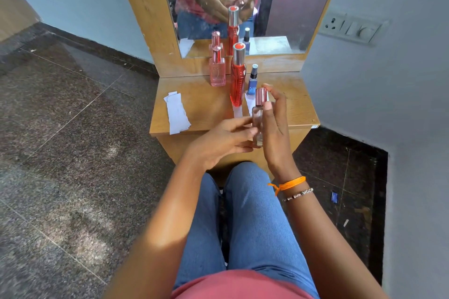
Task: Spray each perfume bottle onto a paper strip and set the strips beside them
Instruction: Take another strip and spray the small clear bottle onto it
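My right hand [275, 126] grips a clear perfume bottle [258, 124] with a rose-gold cap [261, 96], held upright over the front edge of the wooden dresser top [206, 104]. My left hand [223, 141] touches the bottle's lower body from the left. On the dresser stand a tall red bottle [237, 80], a pink square bottle [217, 70] and a small blue bottle [252, 80]. One paper strip [237, 111] lies in front of the red bottle and another strip [249, 103] in front of the blue one. A pile of blank strips [177, 113] lies at the left.
A mirror [243, 7] at the back of the dresser reflects the bottles and my hands. A switch panel [352, 28] is on the right wall. My knees in blue jeans [250, 213] are below the dresser. Dark granite floor lies around it.
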The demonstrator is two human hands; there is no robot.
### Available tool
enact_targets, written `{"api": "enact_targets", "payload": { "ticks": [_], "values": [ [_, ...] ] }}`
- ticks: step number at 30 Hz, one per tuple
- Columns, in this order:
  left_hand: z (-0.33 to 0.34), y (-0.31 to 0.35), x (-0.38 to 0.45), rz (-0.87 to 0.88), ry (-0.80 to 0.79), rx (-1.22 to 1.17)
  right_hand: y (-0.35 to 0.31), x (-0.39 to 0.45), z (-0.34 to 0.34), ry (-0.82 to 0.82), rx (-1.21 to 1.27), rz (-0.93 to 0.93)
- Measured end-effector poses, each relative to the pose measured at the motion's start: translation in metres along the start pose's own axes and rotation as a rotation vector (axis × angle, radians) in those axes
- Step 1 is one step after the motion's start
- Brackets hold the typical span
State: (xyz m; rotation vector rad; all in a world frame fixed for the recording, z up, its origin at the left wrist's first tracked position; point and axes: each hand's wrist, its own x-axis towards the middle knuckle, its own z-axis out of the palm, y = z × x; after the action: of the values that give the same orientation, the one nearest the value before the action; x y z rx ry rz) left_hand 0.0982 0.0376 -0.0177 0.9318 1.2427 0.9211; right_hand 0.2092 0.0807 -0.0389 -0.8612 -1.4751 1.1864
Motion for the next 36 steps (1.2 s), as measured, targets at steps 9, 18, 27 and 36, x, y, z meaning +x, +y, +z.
{"api": "enact_targets", "payload": {
  "ticks": [9,18,27,36],
  "values": [
    [0.012,-0.009,0.007,0.124,0.188,0.165,-0.006,0.008,-0.016,0.038,0.100,0.008],
    [0.018,-0.005,0.015,0.206,0.260,0.355,-0.015,0.016,-0.034,0.000,0.038,0.019],
    [0.027,0.001,0.023,0.133,0.237,0.267,0.000,0.005,-0.055,-0.196,0.096,0.151],
    [0.037,-0.020,0.043,0.329,0.416,1.228,0.011,0.053,-0.064,0.094,-0.067,0.057]
  ]
}}
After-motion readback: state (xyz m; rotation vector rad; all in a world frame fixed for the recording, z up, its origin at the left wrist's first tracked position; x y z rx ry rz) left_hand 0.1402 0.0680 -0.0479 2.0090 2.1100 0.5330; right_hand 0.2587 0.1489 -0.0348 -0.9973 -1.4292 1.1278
